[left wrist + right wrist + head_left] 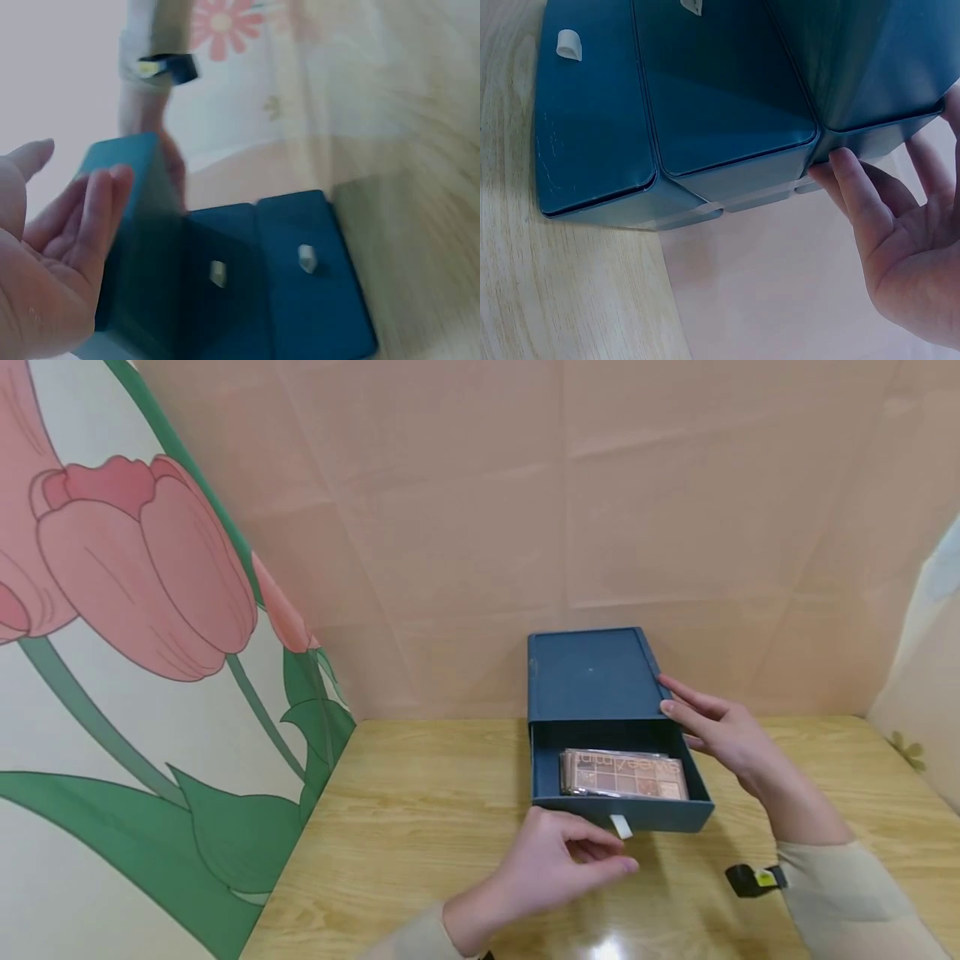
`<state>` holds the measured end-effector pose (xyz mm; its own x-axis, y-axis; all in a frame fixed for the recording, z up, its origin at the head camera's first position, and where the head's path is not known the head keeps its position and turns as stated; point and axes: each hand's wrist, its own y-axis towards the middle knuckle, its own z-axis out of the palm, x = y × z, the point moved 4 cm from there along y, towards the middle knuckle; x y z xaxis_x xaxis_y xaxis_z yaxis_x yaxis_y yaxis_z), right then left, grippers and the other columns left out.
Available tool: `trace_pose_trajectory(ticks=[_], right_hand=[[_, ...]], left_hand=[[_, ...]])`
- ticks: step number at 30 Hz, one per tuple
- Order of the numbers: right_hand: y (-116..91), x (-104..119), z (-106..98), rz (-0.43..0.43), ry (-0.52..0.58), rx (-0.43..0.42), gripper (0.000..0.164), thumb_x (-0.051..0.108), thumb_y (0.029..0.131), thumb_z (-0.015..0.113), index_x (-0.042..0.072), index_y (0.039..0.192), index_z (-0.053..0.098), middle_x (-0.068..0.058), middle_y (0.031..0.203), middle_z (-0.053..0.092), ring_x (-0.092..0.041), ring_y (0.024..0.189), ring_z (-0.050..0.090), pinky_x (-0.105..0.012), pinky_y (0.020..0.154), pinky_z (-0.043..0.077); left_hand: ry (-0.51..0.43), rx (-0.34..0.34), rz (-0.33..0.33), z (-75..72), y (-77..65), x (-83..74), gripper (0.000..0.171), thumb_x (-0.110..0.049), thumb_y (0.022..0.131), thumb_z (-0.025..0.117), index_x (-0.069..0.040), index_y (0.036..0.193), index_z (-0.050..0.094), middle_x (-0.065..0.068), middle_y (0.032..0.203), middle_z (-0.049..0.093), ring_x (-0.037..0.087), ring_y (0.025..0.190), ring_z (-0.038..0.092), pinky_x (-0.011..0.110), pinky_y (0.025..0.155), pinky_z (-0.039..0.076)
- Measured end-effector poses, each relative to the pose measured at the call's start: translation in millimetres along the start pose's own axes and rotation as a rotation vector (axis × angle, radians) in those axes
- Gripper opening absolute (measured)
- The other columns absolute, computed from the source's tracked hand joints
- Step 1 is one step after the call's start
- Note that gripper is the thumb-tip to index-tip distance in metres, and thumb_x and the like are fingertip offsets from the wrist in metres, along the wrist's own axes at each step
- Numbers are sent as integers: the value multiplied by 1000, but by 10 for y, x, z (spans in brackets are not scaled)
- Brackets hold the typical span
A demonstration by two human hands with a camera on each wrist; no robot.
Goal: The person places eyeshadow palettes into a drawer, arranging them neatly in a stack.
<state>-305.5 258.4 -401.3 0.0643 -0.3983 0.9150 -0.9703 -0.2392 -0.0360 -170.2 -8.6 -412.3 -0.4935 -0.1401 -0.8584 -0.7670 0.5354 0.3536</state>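
Note:
A dark blue drawer box (pixel 588 672) stands on the wooden table with its top drawer (pixel 547 806) pulled out. Inside that drawer lie stacked eyeshadow palettes (pixel 630 774) in clear wrapping. A white pull tab (pixel 621 826) hangs from the drawer front. Just in front of it is my left hand (pixel 551 864), fingers loosely bent and nothing gripped; the left wrist view has the fingers (pixel 97 217) beside the drawer front. My right hand (pixel 723 743) touches the box's right side near the top, with its fingertips (pixel 841 159) along the side edge in the right wrist view.
Below the pulled-out drawer, two more drawers (pixel 592 120) are closed, each with a small white tab (pixel 569 45). Behind the box hangs a peach cloth (pixel 450 543). A tulip-patterned cloth (pixel 135 560) borders the table (pixel 420 777) at left.

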Motion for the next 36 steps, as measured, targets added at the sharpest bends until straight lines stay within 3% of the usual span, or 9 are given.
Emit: trace_pose_trajectory(ticks=[3,12,19,29,31,36], right_hand=[[-1,6,2,-7,-7,1,76,62,107,53,31,171,27,-20,175,20,-52,153,32,-62,111,40],[-10,21,12,-7,-4,7,76,61,107,54,31,171,27,-21,175,20,-53,153,32,-61,111,41],[4,33,25,-29,14,14,72,59,108,54,34,171,28,-19,175,22,-49,153,33,-58,112,41],[1,11,10,-30,36,24,70,57,109,54,35,170,28,-16,176,18,-48,156,27,-62,114,38],[0,9,-3,-31,38,25,70,56,109,54,35,170,28,-16,176,18,-48,156,26,-56,113,42],[-9,-10,-27,-31,48,19,71,54,109,56,32,170,29,-18,176,19,-49,155,29,-27,99,54]], left_hand=[[8,-34,-103,24,8,89,17,-22,96,84,-7,101,85,-14,87,78,-10,73,69,23,65,62],[189,-176,-32,54,90,64,15,-24,98,82,-10,96,86,-11,83,78,-16,69,64,13,60,57],[190,-265,-24,-45,223,151,18,-27,97,83,-9,93,86,-7,82,79,-14,69,66,15,61,58],[135,-300,-86,-165,540,378,21,-30,99,80,-10,104,85,-11,88,78,-9,73,68,20,66,61],[144,-306,-86,-185,598,410,21,-30,100,79,-10,105,85,-11,90,77,-9,75,68,20,68,61],[161,-316,-95,-216,718,474,20,-28,100,79,-9,106,83,-9,92,78,-8,77,68,18,70,60]])
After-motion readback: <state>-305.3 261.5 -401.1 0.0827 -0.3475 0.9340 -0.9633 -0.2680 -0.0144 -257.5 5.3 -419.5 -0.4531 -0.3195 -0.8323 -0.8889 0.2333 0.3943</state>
